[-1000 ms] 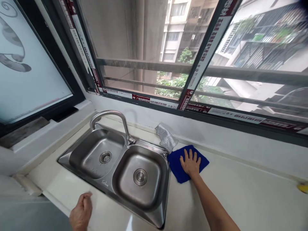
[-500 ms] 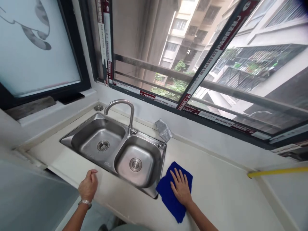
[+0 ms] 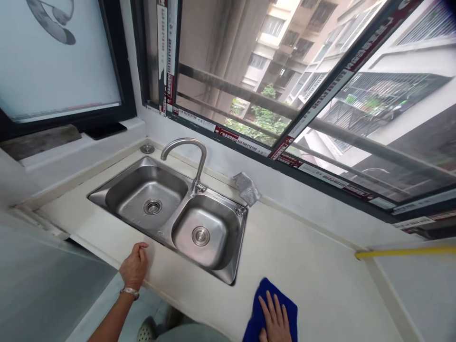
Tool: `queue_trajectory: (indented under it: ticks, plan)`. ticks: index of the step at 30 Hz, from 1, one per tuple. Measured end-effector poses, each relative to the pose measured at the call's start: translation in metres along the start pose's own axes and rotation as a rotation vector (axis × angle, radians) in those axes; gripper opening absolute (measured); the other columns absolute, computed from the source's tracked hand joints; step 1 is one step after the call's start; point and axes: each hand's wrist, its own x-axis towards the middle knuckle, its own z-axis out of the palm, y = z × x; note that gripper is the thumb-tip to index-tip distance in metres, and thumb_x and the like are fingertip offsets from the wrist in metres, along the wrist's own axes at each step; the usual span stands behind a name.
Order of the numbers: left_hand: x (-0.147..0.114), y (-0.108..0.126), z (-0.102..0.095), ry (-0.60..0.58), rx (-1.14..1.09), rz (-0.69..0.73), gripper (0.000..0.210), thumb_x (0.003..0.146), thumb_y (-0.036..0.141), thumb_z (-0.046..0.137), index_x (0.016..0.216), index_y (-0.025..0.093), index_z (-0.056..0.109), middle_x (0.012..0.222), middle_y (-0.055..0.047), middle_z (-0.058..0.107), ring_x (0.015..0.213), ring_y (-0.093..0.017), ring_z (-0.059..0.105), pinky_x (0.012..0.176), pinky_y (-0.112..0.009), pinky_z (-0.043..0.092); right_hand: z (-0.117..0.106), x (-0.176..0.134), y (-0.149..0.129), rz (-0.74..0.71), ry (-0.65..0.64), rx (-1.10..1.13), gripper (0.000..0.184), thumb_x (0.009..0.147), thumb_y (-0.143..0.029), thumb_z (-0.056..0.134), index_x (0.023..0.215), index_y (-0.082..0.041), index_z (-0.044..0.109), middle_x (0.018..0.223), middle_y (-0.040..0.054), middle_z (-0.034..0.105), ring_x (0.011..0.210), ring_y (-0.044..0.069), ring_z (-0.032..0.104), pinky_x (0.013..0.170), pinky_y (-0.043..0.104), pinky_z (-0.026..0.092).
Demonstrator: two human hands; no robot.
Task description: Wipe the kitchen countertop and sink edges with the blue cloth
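Beneath my right hand (image 3: 277, 319) lies a blue cloth (image 3: 290, 304) on the pale countertop (image 3: 306, 251), right of the sink. My right palm presses flat on it with the fingers stretched out. My left hand (image 3: 134, 267) is curled into a loose fist by the counter's front edge, below the left basin, and nothing shows in it. A metal band circles that wrist. The double stainless-steel sink (image 3: 166, 237) lies between and beyond my hands, with a curved faucet (image 3: 203, 164) at its back.
A crumpled silvery piece (image 3: 246, 189) lies behind the right basin. A round metal drain piece (image 3: 147, 148) sits in the back-left corner. A dark flat object (image 3: 107, 130) rests on the ledge. A yellow pipe (image 3: 402, 252) runs along the right wall. Windows rise behind the counter.
My right hand and the blue cloth have slid toward the counter's front edge and slightly right, away from the sink. My left hand stays closed in nearly the same place.
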Motion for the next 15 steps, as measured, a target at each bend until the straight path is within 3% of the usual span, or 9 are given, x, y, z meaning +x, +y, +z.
queue_trajectory:
  ticks: [3,6,15]
  plan:
    - [0.001,-0.001,0.002,0.004,0.006,-0.01,0.035,0.101,0.028,0.033,0.116,0.024,0.064,0.062,-0.002,0.057,0.058,-0.021,0.051,0.056,-0.028,0.022,-0.001,0.039,-0.021,0.095,0.025,-0.004,0.094,0.08,-0.019,0.046,0.16,-0.022,-0.004,0.167,0.0107,0.0,0.152,0.04,0.01,0.117,0.066,0.024]
    - [0.0,0.001,0.0,0.013,0.011,-0.024,0.035,0.101,0.029,0.034,0.116,0.024,0.065,0.059,-0.002,0.053,0.057,-0.021,0.05,0.056,-0.028,0.022,-0.002,0.089,-0.024,0.072,0.02,0.023,0.092,0.083,-0.021,0.045,0.16,-0.023,-0.006,0.168,0.0089,0.0,0.152,0.039,0.008,0.118,0.066,0.022]
    - [-0.001,0.01,-0.008,-0.012,0.063,-0.117,0.037,0.1,0.032,0.032,0.114,0.024,0.066,0.059,-0.003,0.053,0.057,-0.022,0.048,0.056,-0.029,0.025,0.023,0.197,0.039,-0.008,0.004,0.071,0.077,0.093,-0.029,0.035,0.16,-0.025,-0.001,0.168,0.0065,0.009,0.153,0.032,0.014,0.12,0.059,0.02]
